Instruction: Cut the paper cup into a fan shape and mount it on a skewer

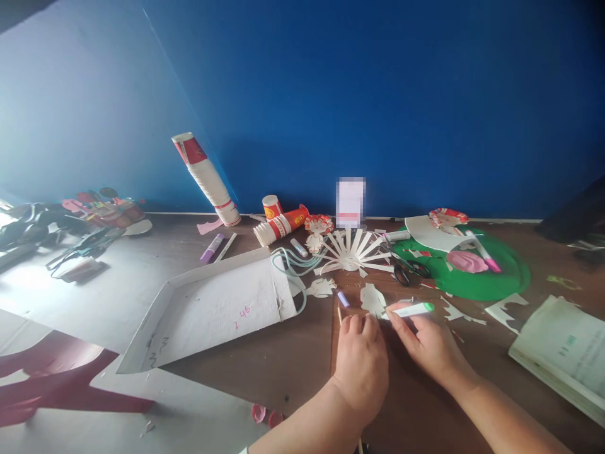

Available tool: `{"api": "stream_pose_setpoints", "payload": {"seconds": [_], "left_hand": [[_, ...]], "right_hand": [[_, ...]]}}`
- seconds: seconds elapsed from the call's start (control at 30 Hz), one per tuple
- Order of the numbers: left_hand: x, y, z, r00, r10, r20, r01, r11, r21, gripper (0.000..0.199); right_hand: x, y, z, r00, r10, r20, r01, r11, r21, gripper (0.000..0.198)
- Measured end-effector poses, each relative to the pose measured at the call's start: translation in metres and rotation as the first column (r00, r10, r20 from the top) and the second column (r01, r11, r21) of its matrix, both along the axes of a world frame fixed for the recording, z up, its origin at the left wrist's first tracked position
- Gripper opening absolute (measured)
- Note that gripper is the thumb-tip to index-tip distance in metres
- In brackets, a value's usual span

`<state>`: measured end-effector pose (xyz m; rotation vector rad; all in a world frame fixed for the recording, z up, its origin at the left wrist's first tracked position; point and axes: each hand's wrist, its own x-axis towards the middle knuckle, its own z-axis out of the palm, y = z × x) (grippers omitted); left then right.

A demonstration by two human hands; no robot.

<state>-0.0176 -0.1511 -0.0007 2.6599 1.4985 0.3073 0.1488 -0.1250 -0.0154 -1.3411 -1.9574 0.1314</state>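
My right hand (432,343) grips a white marker pen (409,310) with a green end, its other end pointing left toward my left hand. My left hand (362,366) rests on the brown table with its fingers curled down; whatever lies under them is hidden. Just beyond the fingertips is a white paper cutout (373,296) with a wavy edge. A thin wooden stick (339,316) shows beside my left fingers. Near it lies a small purple pen cap (343,299). Another white paper cutout (321,288) lies to the left.
A shallow white cardboard box lid (212,309) occupies the left. Behind stand a paper-cup stack (208,180), a cup cut into a fan of strips (350,257) and black scissors (411,271). A green disc (501,268) and an open book (562,353) are at right.
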Motion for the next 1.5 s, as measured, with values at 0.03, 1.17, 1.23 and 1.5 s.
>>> {"api": "stream_pose_setpoints", "payload": {"seconds": [0.03,1.17,1.23,1.5], "left_hand": [[0.0000,-0.0001,0.0002,1.000,-0.001,-0.002,0.001,1.000,-0.003,0.038],[-0.0010,-0.0002,0.0031,1.000,-0.012,0.000,0.012,1.000,0.012,0.037],[-0.0009,0.0001,0.0018,1.000,-0.010,0.006,0.009,1.000,0.020,0.037],[-0.0009,0.0005,0.0008,0.999,-0.020,-0.026,0.022,0.999,0.041,0.038]], "right_hand": [[0.0000,0.0000,-0.0001,1.000,0.001,-0.002,-0.001,1.000,0.003,0.020],[-0.0009,0.0000,0.0019,1.000,0.001,-0.006,-0.001,0.999,-0.045,0.021],[-0.0012,-0.0001,0.0030,1.000,0.012,-0.014,-0.013,0.999,-0.048,0.020],[-0.0025,0.0007,0.0019,1.000,0.007,-0.030,-0.009,0.999,-0.047,0.020]]}}
